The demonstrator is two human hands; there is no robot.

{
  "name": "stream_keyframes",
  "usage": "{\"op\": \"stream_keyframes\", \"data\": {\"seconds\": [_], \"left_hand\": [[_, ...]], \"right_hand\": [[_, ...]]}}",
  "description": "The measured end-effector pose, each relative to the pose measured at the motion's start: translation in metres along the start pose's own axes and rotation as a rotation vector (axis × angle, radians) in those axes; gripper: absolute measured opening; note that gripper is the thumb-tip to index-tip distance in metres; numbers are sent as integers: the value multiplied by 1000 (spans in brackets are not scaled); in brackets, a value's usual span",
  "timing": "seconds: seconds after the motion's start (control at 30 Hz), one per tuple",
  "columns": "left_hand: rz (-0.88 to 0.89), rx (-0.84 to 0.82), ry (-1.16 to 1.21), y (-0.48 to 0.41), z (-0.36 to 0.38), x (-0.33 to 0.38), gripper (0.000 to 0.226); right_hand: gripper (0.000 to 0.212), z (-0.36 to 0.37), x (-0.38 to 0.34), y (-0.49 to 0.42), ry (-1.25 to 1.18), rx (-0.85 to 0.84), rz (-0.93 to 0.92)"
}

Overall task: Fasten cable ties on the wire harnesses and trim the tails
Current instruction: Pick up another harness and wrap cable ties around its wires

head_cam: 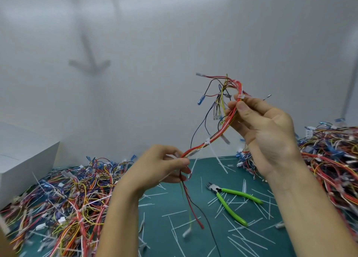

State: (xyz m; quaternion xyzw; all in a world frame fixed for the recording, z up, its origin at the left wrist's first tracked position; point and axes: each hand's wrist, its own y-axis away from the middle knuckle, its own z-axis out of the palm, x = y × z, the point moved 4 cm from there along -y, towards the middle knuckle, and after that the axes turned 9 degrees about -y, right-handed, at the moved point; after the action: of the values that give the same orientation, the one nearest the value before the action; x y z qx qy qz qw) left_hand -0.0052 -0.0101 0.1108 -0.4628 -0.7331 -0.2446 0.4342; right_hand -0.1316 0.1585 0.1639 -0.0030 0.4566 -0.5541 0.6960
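Above the green mat (170,204), a wire harness (224,130) of mostly red, white and yellow leads is held up in the air between both hands. The left hand (164,165) pinches the lower end of the bundle between thumb and curled fingers, and loose red, black and yellowish leads hang from it towards the mat. The right hand (265,133), higher and palm towards the camera, pinches the upper part between thumb and fingertips, just below a white cable tie (240,96); beyond that the leads fan out to blue and white connectors. A second cable tie (207,141) circles the bundle between the two hands, and its long tail (218,158) hangs down uncut. Green-handled flush cutters (230,200) lie on the mat below the right hand, handles apart, touched by neither hand. Cut white tie tails (251,235) are scattered over the mat around them. A tangled heap of harnesses (67,198) covers the mat on the left, and another heap (329,150) rises on the right behind the right forearm. A white box (25,154) stands at the far left against the white wall (155,44).
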Motion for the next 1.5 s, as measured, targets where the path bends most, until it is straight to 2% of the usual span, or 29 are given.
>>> {"op": "stream_keyframes", "data": {"seconds": [0.17,0.33,0.8,0.97,1.07,1.13,1.2,1.23,1.3,1.33,1.4,1.43,1.5], "left_hand": [[30,123,267,5,-11,2,12],[75,108,471,9,-16,5,30],[183,73,682,11,-23,13,20],[152,85,557,5,-19,4,26],[67,90,146,1,-13,-4,16],[47,53,-168,-3,-8,-7,33],[30,103,-242,-7,-7,-4,53],[47,173,-181,-7,-9,0,55],[140,299,93,-5,-15,8,40],[174,306,285,-4,-17,12,32],[185,241,667,-2,-18,19,40],[176,209,794,-1,-20,20,46],[158,170,895,1,-22,22,54]], "right_hand": [[14,2,2,1,0,-42,28],[14,4,4,1,-35,-58,54],[13,6,3,1,-166,-93,96],[23,6,0,2,-132,-132,65],[21,7,0,4,-28,-157,18],[18,9,3,5,117,-174,-37],[22,12,8,7,267,-213,-78],[23,14,11,7,323,-244,-84],[27,17,17,9,411,-320,-76],[29,19,21,10,457,-364,-64],[29,23,28,13,579,-468,-32],[27,24,32,15,654,-523,-16],[22,27,42,19,797,-623,16]]}}
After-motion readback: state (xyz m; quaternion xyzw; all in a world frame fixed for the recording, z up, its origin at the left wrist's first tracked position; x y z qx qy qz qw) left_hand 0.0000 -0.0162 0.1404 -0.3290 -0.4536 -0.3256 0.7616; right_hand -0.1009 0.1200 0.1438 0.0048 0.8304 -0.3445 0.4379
